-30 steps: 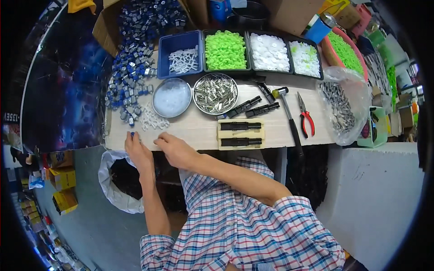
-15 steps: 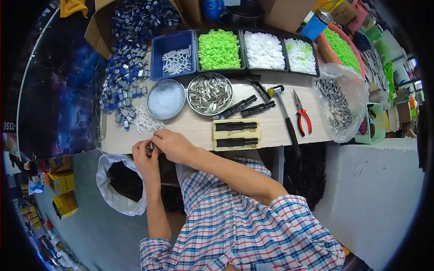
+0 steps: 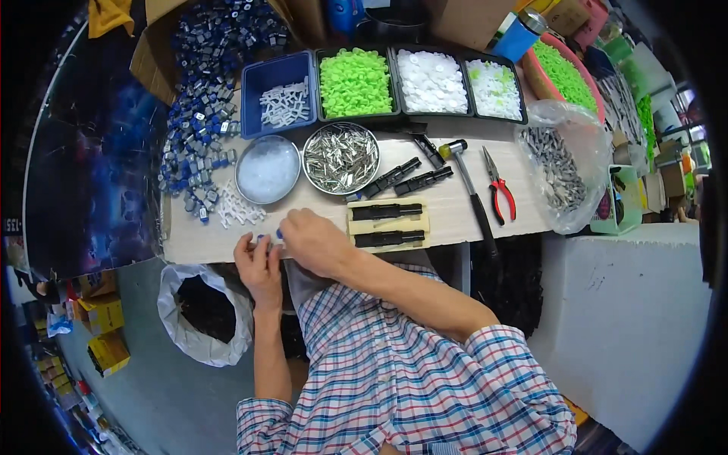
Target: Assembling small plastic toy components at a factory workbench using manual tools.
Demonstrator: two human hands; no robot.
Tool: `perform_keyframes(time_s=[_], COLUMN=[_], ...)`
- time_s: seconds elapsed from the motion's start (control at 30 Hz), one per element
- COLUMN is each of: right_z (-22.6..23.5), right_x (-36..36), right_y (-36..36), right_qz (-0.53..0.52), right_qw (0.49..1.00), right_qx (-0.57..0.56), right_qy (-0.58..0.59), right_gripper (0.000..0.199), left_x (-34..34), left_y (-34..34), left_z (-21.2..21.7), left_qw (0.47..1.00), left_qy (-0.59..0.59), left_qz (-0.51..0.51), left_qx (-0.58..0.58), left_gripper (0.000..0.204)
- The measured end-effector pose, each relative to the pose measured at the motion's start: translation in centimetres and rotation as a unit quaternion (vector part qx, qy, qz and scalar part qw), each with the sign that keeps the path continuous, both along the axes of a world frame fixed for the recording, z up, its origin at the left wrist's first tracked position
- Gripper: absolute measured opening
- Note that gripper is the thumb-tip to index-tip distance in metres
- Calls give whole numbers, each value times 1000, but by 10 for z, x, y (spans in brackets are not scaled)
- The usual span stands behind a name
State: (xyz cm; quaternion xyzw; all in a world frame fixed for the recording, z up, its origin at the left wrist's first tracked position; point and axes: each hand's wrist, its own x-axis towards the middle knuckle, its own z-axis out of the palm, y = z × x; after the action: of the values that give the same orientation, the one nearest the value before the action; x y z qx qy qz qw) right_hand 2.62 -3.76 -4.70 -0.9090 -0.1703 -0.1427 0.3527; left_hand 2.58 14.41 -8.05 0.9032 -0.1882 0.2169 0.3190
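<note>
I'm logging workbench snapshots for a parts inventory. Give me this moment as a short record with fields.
Left hand: at the near bench edge, pinching a small blue part; grip unclear
Right hand: meets the left hand over that part
Nearest: scattered white plastic clips
Bowls: round metal bowl of silver metal pieces; round bowl of clear bits
Tools: red-handled pliers, black-handled hammer

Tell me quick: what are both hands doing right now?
Left hand: fingers curled at a small blue part; grip unclear.
Right hand: closed over the same part; grip hidden.
</note>
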Motion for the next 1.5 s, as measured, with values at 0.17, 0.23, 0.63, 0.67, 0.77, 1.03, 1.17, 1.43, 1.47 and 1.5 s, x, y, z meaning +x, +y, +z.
perform_keyframes(time_s=[0.17,0.23,0.63,0.67,0.77,1.03,1.17,1.43,1.47,1.5], right_z=[32,36,36,36,35,27,35,24,24,26], right_x=[-32,-47,-59,-56,-49,-36,-39,-48,-48,-48], right_y=[-56,-77,-104,-103,-102,-108,-104,-102,-101,-98], right_qz=[-56,-90,-111,-109,-109,-115,-100,-104,-106,-120], right_qw=[994,989,993,993,992,988,990,988,988,985], right_qx=[91,103,-48,-48,-70,-87,-92,-112,-111,-126], right_qy=[13,62,15,14,1,48,34,-9,-8,5], right_gripper=[20,22,22,22,20,13,14,19,19,20], left_x=[-12,-12,-14,-14,-14,-21,-16,-9,-8,-8], left_y=[-29,-43,-65,-64,-62,-63,-67,-69,-69,-69], left_z=[2,6,4,4,9,7,12,25,27,28], left_qw=[999,999,995,995,995,991,993,990,988,987], left_qy=[23,-3,28,44,56,86,83,117,120,124], left_qz=[-30,-38,-51,-52,-61,-75,-66,-52,-54,-57], left_qx=[-1,15,-76,-78,-62,-72,-55,-67,-79,-91], left_gripper=[27,28,23,24,24,26,24,22,21,21])
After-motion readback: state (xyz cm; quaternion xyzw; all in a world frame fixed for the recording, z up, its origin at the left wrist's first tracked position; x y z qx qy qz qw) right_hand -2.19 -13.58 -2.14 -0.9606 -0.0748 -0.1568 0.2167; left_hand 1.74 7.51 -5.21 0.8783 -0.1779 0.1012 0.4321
